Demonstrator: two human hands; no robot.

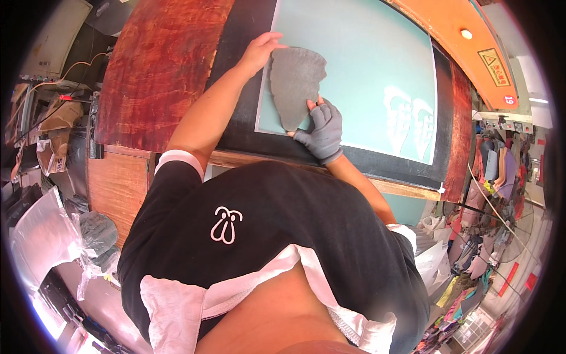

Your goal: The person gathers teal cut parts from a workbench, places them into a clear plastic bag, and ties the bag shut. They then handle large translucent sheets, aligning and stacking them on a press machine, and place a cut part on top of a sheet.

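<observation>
A grey, flat cut piece of material [296, 82], wide at its far end, with scalloped sides and a narrow near tip, lies over the left part of a pale teal sheet [359, 71]. My bare left hand [263, 52] has its fingers at the piece's far left corner, and appears to grip it there. At the near tip and right edge, my right hand [323, 131] in a grey fingerless glove holds the piece, its thumb by the tip and fingertips on the edge. White shapes [408, 121] show on the sheet's right side.
A black border [236, 112] surrounds the sheet on a reddish-brown wooden table [159, 71]. An orange machine part [457, 35] with a warning label arches over the far right. Clear plastic bags [47, 236] are at left; colourful material pieces [471, 253] hang or lie at right.
</observation>
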